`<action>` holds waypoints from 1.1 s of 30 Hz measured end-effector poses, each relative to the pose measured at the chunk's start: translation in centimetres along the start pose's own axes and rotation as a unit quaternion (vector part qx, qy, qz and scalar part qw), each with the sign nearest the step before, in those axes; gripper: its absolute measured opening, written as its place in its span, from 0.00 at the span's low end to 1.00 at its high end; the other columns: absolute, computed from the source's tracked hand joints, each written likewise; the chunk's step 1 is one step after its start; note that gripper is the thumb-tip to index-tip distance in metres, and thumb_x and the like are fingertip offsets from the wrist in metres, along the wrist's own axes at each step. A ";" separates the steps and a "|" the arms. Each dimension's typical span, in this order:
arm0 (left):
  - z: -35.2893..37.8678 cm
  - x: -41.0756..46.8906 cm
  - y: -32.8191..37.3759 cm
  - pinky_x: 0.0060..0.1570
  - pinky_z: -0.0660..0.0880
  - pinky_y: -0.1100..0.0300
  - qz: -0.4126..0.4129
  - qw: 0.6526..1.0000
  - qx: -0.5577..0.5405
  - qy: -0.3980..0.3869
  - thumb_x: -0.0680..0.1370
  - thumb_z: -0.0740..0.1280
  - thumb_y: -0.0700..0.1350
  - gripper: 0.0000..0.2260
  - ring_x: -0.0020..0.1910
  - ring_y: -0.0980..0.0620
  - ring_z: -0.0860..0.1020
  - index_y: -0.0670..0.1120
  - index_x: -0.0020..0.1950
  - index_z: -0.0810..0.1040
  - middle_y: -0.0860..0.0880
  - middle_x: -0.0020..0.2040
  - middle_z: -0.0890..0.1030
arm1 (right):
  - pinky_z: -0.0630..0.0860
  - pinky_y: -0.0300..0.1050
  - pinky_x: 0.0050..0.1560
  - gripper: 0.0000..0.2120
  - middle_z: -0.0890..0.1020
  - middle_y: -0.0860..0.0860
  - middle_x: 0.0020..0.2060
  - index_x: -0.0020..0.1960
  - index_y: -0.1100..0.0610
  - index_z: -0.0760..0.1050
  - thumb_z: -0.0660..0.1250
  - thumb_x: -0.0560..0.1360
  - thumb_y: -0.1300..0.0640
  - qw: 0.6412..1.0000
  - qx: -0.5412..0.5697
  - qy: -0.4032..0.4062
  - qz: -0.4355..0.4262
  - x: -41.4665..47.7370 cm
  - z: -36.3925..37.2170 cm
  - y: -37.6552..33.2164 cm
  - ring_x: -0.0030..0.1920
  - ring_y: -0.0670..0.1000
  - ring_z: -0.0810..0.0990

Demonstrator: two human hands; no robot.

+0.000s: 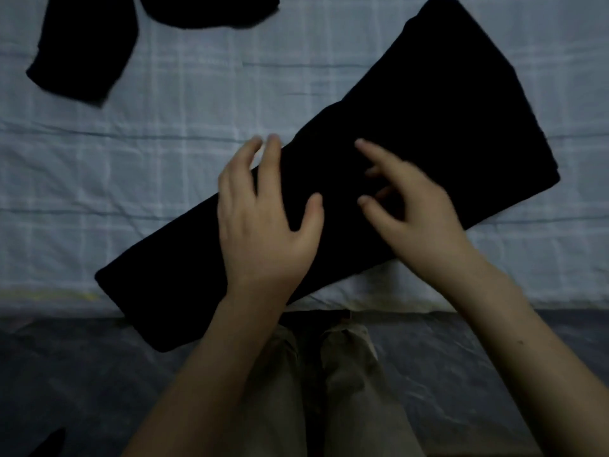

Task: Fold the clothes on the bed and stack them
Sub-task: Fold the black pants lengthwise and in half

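Note:
A long black garment (428,103), folded into a narrow strip, lies diagonally across the bed from the lower left to the upper right. Its lower left end hangs a little over the bed's near edge. My left hand (263,219) lies flat on the middle of the strip with fingers spread. Just to its right, my right hand (408,206) is over the same strip with its fingers loosely spread and blurred; it grips nothing that I can see.
The bed wears a pale checked sheet (164,159). Another black garment (85,51) lies at the top left, with a further black piece (211,11) beside it at the top edge. Below the bed's edge are my legs in light trousers (329,390) and a dark floor.

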State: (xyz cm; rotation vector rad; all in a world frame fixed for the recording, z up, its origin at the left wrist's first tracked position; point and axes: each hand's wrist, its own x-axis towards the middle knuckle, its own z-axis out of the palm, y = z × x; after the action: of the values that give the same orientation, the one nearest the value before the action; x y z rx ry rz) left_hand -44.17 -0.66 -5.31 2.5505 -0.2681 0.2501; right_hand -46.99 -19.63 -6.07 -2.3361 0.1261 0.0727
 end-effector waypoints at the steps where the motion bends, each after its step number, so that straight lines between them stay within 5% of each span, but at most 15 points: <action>1: 0.7 1.0 0.8 0.70 0.61 0.51 0.021 0.999 0.014 -0.022 0.78 0.62 0.54 0.26 0.72 0.42 0.65 0.43 0.74 0.68 0.41 0.73 0.68 | 0.67 0.33 0.61 0.28 0.77 0.49 0.62 0.76 0.45 0.64 0.63 0.77 0.51 0.998 -0.030 0.060 -0.011 0.6 -0.8 0.6 0.61 0.48 0.75; 4: 4.4 2.7 2.2 0.76 0.51 0.44 0.083 0.980 0.122 -0.133 0.82 0.53 0.54 0.26 0.78 0.44 0.56 0.46 0.78 0.60 0.45 0.79 0.60 | 0.59 0.54 0.74 0.26 0.66 0.52 0.76 0.78 0.47 0.61 0.58 0.81 0.48 0.976 -0.182 0.121 -0.019 2.4 -1.3 2.6 0.76 0.56 0.62; 7: 8.4 2.2 0.1 0.76 0.48 0.42 0.084 0.959 0.186 -0.198 0.83 0.49 0.55 0.27 0.79 0.47 0.50 0.48 0.80 0.52 0.48 0.81 0.53 | 0.48 0.64 0.77 0.26 0.54 0.48 0.80 0.80 0.41 0.54 0.52 0.82 0.43 0.953 -0.303 0.021 0.001 3.6 0.7 5.6 0.80 0.56 0.50; 13: 11.4 2.2 -2.2 0.74 0.55 0.42 0.096 0.972 0.157 -0.149 0.82 0.52 0.54 0.26 0.77 0.46 0.59 0.48 0.79 0.59 0.47 0.78 0.62 | 0.49 0.66 0.76 0.26 0.58 0.49 0.80 0.79 0.41 0.57 0.51 0.81 0.42 0.950 -0.309 0.034 -0.003 4.5 2.9 7.9 0.80 0.57 0.53; 18: 10.1 2.3 -1.7 0.75 0.52 0.44 0.083 0.974 0.147 -0.152 0.81 0.53 0.55 0.26 0.78 0.48 0.57 0.49 0.79 0.59 0.49 0.79 0.61 | 0.47 0.66 0.76 0.27 0.56 0.50 0.80 0.79 0.43 0.57 0.52 0.81 0.44 0.951 -0.307 0.029 0.012 4.3 2.5 6.5 0.80 0.57 0.51; 23: 5.8 1.0 -3.6 0.76 0.52 0.47 0.116 0.982 -0.010 -0.150 0.80 0.58 0.50 0.24 0.77 0.49 0.59 0.48 0.76 0.66 0.48 0.77 0.64 | 0.48 0.62 0.77 0.27 0.59 0.58 0.79 0.79 0.46 0.57 0.51 0.81 0.46 0.976 -0.208 0.058 -0.028 2.7 5.1 0.8 0.79 0.60 0.53; 29: -1.2 -7.8 -14.5 0.75 0.52 0.45 -0.032 0.977 0.170 -0.129 0.82 0.54 0.52 0.24 0.77 0.47 0.60 0.46 0.78 0.62 0.47 0.77 0.63 | 0.50 0.58 0.77 0.25 0.64 0.54 0.77 0.78 0.51 0.62 0.54 0.81 0.49 0.969 -0.183 -0.002 -0.164 0.3 13.0 -6.7 0.79 0.59 0.57; 33: -3.3 -9.8 -20.0 0.75 0.55 0.45 0.066 0.962 0.213 -0.157 0.84 0.53 0.53 0.23 0.77 0.48 0.61 0.49 0.78 0.62 0.48 0.78 0.62 | 0.49 0.58 0.78 0.25 0.62 0.52 0.78 0.79 0.48 0.59 0.53 0.82 0.48 0.954 -0.208 -0.095 -0.196 -0.6 18.6 -8.1 0.79 0.58 0.55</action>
State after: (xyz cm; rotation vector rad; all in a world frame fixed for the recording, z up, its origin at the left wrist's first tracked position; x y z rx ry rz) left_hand -49.21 18.95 -15.10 3.0011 -0.5587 -0.0605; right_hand -46.89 -0.59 -13.13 -2.7099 -0.4930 0.1364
